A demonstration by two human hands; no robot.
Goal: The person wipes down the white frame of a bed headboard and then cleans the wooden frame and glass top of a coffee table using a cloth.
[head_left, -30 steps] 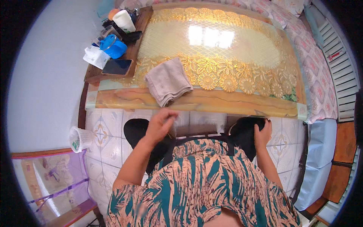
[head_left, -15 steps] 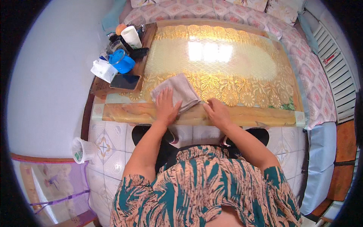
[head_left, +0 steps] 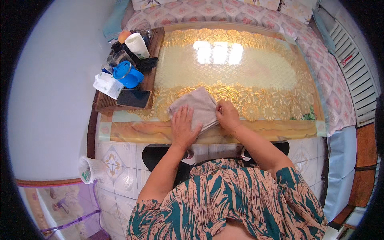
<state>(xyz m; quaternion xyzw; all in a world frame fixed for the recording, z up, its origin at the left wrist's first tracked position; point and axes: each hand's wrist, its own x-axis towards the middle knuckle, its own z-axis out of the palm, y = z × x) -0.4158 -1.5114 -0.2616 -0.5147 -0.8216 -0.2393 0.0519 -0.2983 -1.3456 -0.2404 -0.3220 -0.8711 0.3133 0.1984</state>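
A folded greyish-pink cloth (head_left: pixel 198 101) lies near the front edge of the table (head_left: pixel 256 130), which has a gold lace-patterned cover (head_left: pixel 250 98) under a glossy clear sheet. My left hand (head_left: pixel 185 127) rests flat on the cloth's left front part, fingers stretched out. At the right edge of the cloth, my right hand (head_left: pixel 228 115) has its fingers curled together and pinches that edge. Its fingertips are partly hidden.
On the left, a dark wooden tray (head_left: pixel 106 103) bears a phone (head_left: pixel 134 99), a blue lidded cup (head_left: pixel 128 76), a tissue pack (head_left: pixel 108 85) and a white paper roll (head_left: pixel 137 45). A white basket (head_left: pixel 91 169) stands on the tiled floor. A patterned sofa (head_left: pixel 192 14) borders the table's far side.
My right hand has shifted from the cloth's front right corner up along its right side. My left hand stays flat on the cloth. The whole view has tilted slightly.
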